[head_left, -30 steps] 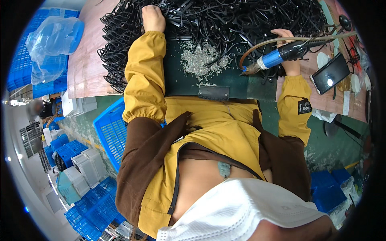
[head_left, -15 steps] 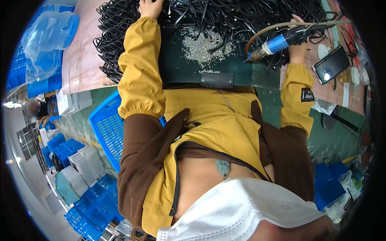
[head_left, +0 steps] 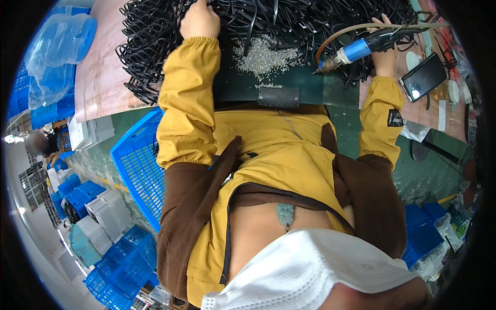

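Observation:
My left hand (head_left: 200,21) is at the top edge, at the pile of thin black plastic pieces (head_left: 155,46), which look like eyeglass frames and arms. Its fingers curl inward and are partly cut off, so what they hold is not visible. My right hand (head_left: 383,61) is around the black rear part of a blue and black power screwdriver (head_left: 356,50), its fingertips showing beyond the tool. The screwdriver's tip points left, toward a heap of tiny silvery screws (head_left: 266,58) on the dark green mat (head_left: 227,85).
A small black block (head_left: 279,97) sits at the table's front edge. To the right lie a phone (head_left: 422,77) and a brown hose (head_left: 356,28) that arches over the tool. A blue plastic crate (head_left: 137,170) stands left of my lap; more crates are stacked on the floor.
My left hand has moved slightly right and nearer to me along the black pile. My right hand and the screwdriver have barely shifted.

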{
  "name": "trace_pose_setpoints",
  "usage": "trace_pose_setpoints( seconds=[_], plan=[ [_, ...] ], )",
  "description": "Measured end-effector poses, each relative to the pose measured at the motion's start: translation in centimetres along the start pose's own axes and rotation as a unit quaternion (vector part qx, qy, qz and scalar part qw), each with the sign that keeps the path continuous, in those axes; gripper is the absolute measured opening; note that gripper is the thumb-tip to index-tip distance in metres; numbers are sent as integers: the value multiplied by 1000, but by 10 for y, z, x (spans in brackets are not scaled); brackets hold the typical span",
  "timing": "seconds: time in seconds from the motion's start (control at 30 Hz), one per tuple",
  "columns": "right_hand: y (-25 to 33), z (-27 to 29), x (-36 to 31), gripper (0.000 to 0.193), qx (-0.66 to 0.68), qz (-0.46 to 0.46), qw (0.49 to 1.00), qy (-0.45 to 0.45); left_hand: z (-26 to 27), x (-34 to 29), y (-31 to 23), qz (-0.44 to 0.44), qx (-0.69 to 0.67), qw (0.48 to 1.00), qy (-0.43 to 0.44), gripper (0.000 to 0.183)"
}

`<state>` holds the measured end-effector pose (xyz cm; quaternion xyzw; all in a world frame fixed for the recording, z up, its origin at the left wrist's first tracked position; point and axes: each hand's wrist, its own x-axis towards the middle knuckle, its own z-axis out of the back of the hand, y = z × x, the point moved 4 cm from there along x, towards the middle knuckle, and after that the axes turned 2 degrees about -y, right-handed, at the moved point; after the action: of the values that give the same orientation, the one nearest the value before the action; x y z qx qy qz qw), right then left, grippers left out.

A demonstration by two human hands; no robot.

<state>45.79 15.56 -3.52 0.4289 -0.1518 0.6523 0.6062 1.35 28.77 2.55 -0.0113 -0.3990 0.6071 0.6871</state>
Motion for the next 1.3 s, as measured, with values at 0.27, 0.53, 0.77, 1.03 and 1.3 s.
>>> trace_pose_setpoints(
  seconds=[0.27, 0.53, 0.77, 1.03, 1.3],
  plan=[
    [21, 70, -5, 39, -105, -102, 988, 46, -16, 23, -18, -38, 226, 967, 111, 51],
    [103, 53, -76, 17, 460, -387, 793, 96, -22, 53, 9, 28, 166, 980, 105, 37],
    [178, 80, -59, 10, 584, -191, 786, -70, 71, -81, -43, 169, -574, 781, 180, 21],
    [238, -19, -97, 10, 484, -237, 803, 255, 53, -279, -62, 550, -572, 392, 465, 36],
    [246, -30, -92, 9, 531, -244, 772, 248, 58, -267, -69, 533, -572, 427, 454, 38]
  ],
)
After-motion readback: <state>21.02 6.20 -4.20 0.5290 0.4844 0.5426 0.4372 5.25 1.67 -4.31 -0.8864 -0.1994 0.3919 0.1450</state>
